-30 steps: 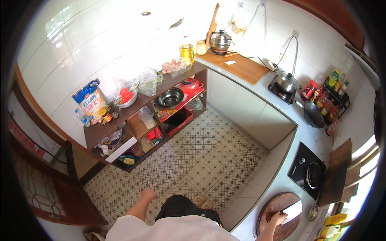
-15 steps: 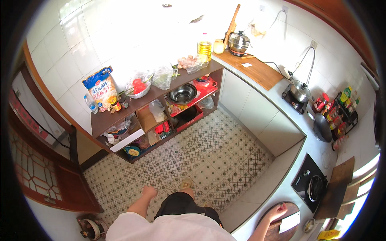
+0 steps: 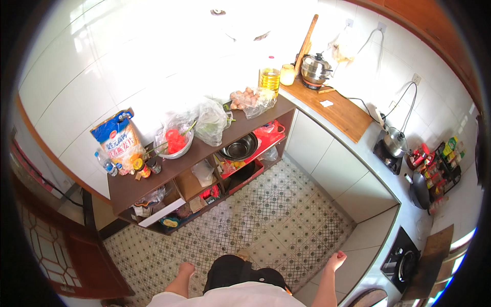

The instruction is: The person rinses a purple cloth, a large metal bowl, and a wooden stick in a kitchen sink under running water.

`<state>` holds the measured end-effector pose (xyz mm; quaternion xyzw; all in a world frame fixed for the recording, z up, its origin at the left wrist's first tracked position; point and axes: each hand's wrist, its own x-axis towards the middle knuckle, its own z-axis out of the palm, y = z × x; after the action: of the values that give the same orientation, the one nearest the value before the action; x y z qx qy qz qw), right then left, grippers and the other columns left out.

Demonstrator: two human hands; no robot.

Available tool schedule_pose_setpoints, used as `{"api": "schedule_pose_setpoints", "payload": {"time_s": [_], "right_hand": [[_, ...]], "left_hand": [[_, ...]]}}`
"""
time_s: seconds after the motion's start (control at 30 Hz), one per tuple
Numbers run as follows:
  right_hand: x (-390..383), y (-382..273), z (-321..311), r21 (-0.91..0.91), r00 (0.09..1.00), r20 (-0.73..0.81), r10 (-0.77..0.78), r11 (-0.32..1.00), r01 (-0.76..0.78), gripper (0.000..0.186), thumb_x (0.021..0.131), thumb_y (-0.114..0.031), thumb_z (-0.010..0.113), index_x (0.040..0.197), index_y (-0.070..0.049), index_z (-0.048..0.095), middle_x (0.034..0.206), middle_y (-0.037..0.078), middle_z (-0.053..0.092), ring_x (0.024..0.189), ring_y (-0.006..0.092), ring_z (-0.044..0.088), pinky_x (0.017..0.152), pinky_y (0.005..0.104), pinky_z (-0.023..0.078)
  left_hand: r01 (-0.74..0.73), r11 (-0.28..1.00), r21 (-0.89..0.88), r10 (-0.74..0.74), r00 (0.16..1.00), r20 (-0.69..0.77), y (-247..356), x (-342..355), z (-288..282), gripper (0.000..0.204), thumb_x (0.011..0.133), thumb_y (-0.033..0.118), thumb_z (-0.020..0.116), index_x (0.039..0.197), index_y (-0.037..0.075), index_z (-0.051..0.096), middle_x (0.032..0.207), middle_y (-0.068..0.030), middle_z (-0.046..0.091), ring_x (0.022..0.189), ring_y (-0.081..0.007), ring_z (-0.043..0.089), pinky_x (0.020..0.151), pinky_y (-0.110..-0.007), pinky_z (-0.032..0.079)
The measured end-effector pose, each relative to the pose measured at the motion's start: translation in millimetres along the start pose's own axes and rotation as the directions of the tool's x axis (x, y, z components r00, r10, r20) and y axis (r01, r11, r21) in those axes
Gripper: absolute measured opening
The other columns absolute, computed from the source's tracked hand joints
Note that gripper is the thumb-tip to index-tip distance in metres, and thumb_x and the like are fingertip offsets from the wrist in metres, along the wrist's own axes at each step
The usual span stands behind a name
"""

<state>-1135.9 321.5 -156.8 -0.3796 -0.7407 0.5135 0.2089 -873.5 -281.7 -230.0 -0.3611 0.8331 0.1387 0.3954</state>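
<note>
My left hand (image 3: pixel 187 268) hangs low over the tiled floor, its fingers curled in, with nothing showing in them. Beside the counter front, my right hand (image 3: pixel 336 260) is raised with fingers loosely closed and also looks bare. Neither hand touches anything. Nearest to the right one is the counter with a round wooden chopping board (image 3: pixel 369 298), cut off by the lower edge. Ahead stands a brown shelf unit (image 3: pixel 204 158). On it are a blue-and-white food bag (image 3: pixel 118 140), a bowl with a red plastic bag (image 3: pixel 176 143), and eggs in a clear bag (image 3: pixel 246 98).
A metal basin (image 3: pixel 239 147) sits inside the shelf. Along the right counter come a steamer pot (image 3: pixel 315 69), a saucepan (image 3: pixel 396 142), a wok (image 3: pixel 419 190), seasoning bottles (image 3: pixel 440 171) and a black hob (image 3: pixel 403 261). A wooden door (image 3: pixel 87 261) stands at left.
My right hand has left the chopping board with the cleaver on it and come out over the floor. My view has shifted toward the shelf, and the board has slid mostly out of sight.
</note>
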Motion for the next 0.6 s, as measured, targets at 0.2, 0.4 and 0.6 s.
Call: {"api": "schedule_pose_setpoints", "payload": {"time_s": [0.2,0.4,0.6], "right_hand": [[21.4,-4.4,48.1,0.023,0.990,0.003,0.138,0.990,-0.138,0.025,0.079,0.003,0.050,0.104,-0.003,0.049,0.095,0.007,0.051,0.081,0.0174,0.050,0.073,0.0294,0.045],[80.6,-23.4,121.4,0.111,0.963,-0.040,0.265,0.960,-0.259,0.023,0.082,0.000,0.048,0.104,-0.007,0.047,0.090,0.005,0.051,0.068,0.0139,0.050,0.058,0.0275,0.042],[169.1,-95.1,233.6,0.013,0.829,-0.158,0.537,0.840,-0.542,0.014,0.090,-0.002,0.046,0.102,-0.009,0.046,0.081,0.008,0.051,0.057,0.0148,0.047,0.047,0.0314,0.036]], "left_hand": [[-0.043,0.930,-0.365,0.041,0.999,-0.014,56.3,76.2,-88.3,0.034,0.086,0.030,0.054,0.105,0.005,0.068,0.109,-0.0161,0.065,0.097,-0.0339,0.062,0.083,-0.043,0.051],[-0.171,0.933,-0.317,0.145,0.984,-0.103,215.1,132.0,-167.5,0.025,0.078,0.027,0.059,0.094,0.012,0.072,0.100,-0.0149,0.068,0.095,-0.0315,0.064,0.083,-0.043,0.051],[-0.376,0.868,-0.326,0.299,0.917,-0.263,364.7,172.4,-232.1,0.018,0.075,0.023,0.060,0.084,0.016,0.074,0.093,-0.0146,0.068,0.090,-0.0324,0.065,0.081,-0.043,0.051]]}}
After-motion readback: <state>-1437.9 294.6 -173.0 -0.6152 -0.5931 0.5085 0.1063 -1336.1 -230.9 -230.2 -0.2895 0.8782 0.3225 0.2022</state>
